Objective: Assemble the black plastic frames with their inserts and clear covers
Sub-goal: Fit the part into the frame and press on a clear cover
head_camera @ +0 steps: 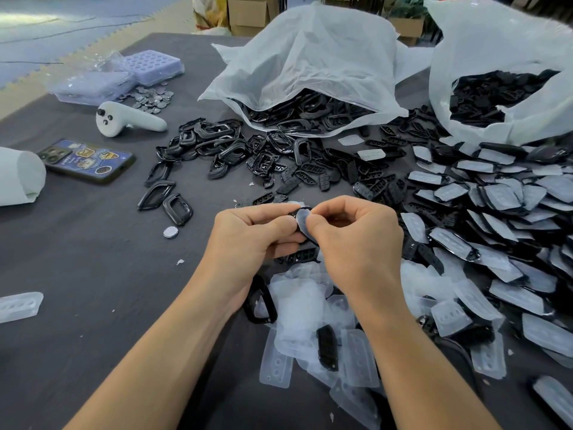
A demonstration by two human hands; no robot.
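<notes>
My left hand (251, 234) grips a black plastic frame (299, 212) above the dark table, mostly hidden by its fingers. My right hand (353, 240) pinches a clear cover (302, 220) against that frame, thumb and forefinger on its edge. Below the hands lie loose clear covers (297, 308), a black frame (260, 301) and a black insert (327, 350). Loose black frames (217, 144) and inserts (310, 176) are scattered behind. At the right spreads a pile of assembled pieces (496, 206).
Two white bags, one (310, 57) holding frames and one (496, 57) holding black parts, stand at the back. A phone (88, 161), a white controller (127, 119), purple trays (148, 65), coin cells (153, 99) and a white roll (18, 175) lie left. One coin cell (170, 232) sits near my left hand.
</notes>
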